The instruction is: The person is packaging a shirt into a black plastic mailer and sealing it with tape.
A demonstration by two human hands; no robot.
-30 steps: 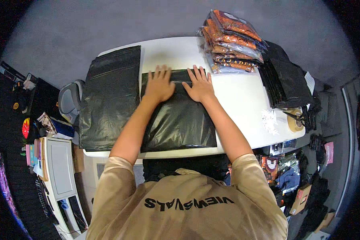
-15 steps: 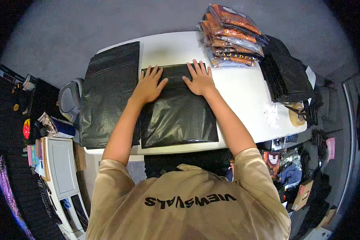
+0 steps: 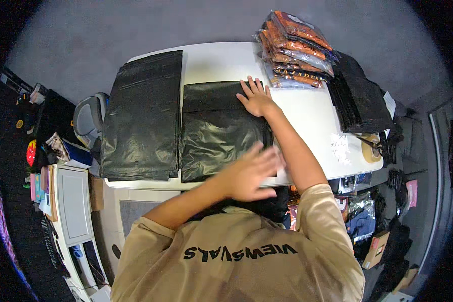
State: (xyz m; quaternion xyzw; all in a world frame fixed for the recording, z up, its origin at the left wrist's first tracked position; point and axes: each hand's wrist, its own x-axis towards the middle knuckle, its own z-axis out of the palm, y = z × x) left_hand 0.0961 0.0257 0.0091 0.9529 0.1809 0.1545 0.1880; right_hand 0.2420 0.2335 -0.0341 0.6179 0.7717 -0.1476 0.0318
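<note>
Away from its far left corner, the left hand (image 3: 252, 172) has been swept to the near right of the black plastic bag (image 3: 214, 118), whose far edge now appears steadied by the right hand (image 3: 258, 99) alone. Both grips are spread wide and empty, the left blurred. The bag is laid flat, near middle, on the counter (image 3: 314, 118); its contents are hidden. Left, a longer black plastic stack (image 3: 142, 116) is laid; far right, orange items (image 3: 309, 36) are packed in clear bags (image 3: 297, 54).
</note>
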